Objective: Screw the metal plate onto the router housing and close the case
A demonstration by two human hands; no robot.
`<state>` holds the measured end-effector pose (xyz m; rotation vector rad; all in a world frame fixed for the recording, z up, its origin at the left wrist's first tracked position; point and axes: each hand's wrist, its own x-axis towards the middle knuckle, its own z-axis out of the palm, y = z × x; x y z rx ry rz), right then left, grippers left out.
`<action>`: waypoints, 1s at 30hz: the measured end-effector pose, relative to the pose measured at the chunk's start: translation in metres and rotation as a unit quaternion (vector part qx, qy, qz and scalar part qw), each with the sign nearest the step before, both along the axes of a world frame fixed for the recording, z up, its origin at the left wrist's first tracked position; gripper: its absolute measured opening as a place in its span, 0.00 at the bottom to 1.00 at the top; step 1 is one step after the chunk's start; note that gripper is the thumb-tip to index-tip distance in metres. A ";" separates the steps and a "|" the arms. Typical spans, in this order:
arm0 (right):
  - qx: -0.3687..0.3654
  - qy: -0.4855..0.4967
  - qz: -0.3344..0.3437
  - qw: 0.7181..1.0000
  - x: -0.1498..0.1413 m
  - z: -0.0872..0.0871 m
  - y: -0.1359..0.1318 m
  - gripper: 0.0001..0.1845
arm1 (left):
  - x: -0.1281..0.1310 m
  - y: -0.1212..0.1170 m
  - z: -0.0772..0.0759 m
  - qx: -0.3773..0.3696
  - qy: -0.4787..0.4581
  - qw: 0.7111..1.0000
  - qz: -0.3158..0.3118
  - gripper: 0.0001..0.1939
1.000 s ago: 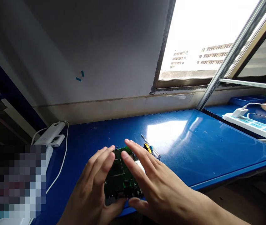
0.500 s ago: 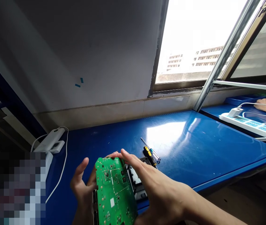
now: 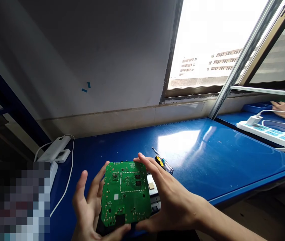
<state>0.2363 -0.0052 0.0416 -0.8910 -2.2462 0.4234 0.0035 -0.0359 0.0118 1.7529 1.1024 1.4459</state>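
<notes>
A green circuit board [image 3: 131, 204] is held between my two hands, its component-dotted face toward me. My left hand [image 3: 88, 207] is at its left edge, thumb along the bottom corner and one finger raised clear. My right hand [image 3: 169, 197] grips the right side, fingers at the upper corner and thumb at the lower edge. Partly hidden behind my right hand lies a black housing with a silver metal plate [image 3: 152, 182] bearing a small beige pad. Just beyond my right fingers are a yellow-and-black screwdriver handle [image 3: 160, 162] and a clear blue-handled screwdriver [image 3: 167, 166].
White adapters [image 3: 57, 149] with a cable stand at the left end of the blue table [image 3: 202, 160]. A metal post [image 3: 232, 77] rises at the back right. Beyond it are a white power strip [image 3: 270, 131], a blue tray [image 3: 254, 107] and another person's hands [image 3: 284, 108].
The circuit board has turned from a steep slant to face me more squarely, so its whole bottom edge shows. My left thumb has come onto its lower edge.
</notes>
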 end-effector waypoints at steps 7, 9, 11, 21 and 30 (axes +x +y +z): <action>-0.012 -0.040 0.020 0.999 0.001 -0.003 0.006 0.86 | -0.014 0.006 -0.007 0.127 0.123 0.984 0.005 0.52; -0.013 -0.053 0.031 0.998 0.001 -0.002 0.007 0.85 | -0.022 0.004 -0.007 0.124 0.187 0.975 0.001 0.51; -0.008 -0.058 0.037 0.998 0.002 -0.002 0.007 0.82 | -0.028 0.002 -0.006 0.130 0.220 0.967 -0.006 0.50; -0.003 -0.062 0.053 0.997 0.007 -0.004 0.006 0.79 | -0.031 0.005 -0.008 0.133 0.273 0.953 -0.010 0.53; 0.026 -0.076 0.049 0.996 0.006 -0.004 0.006 0.79 | -0.028 0.007 -0.009 0.141 0.275 0.951 -0.006 0.51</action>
